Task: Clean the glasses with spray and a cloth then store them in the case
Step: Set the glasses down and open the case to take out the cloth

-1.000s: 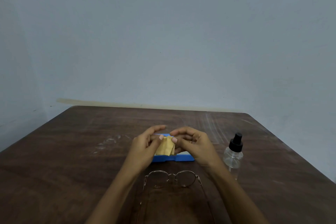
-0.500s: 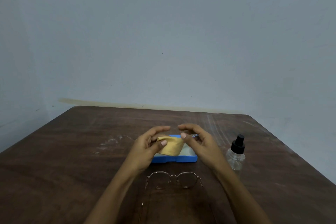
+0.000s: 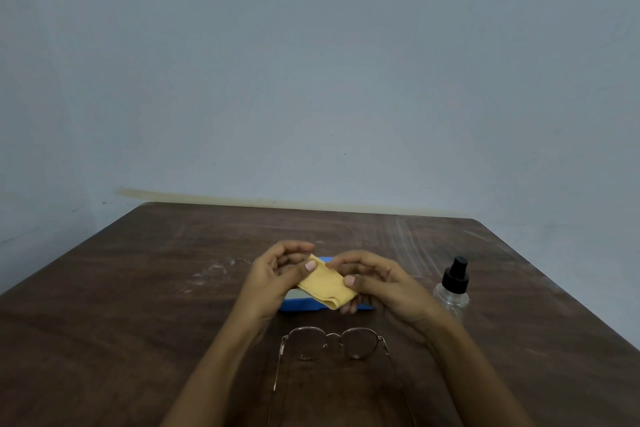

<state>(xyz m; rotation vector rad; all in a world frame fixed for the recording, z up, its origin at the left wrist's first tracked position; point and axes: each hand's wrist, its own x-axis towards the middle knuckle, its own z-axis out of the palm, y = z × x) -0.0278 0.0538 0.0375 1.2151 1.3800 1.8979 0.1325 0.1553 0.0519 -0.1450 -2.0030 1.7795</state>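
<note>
A small yellow cloth (image 3: 327, 284) is stretched between both hands above the blue glasses case (image 3: 298, 303). My left hand (image 3: 277, 277) pinches its upper left corner with the thumb on top. My right hand (image 3: 377, 282) pinches its right end. Thin metal-framed glasses (image 3: 332, 341) lie on the table nearer to me than the case, lenses toward the case, temples running toward me. A clear spray bottle (image 3: 453, 291) with a black pump top stands upright to the right of my right hand. Much of the case is hidden behind the hands and cloth.
Everything sits on a dark wooden table (image 3: 138, 305) with pale scuff marks on its left and far right parts. Its far edge meets a plain grey-blue wall (image 3: 311, 80).
The cloth was a small folded square, then got pulled wider between the hands. Now it hangs tilted, lower on the right. Both hands dropped slightly.
</note>
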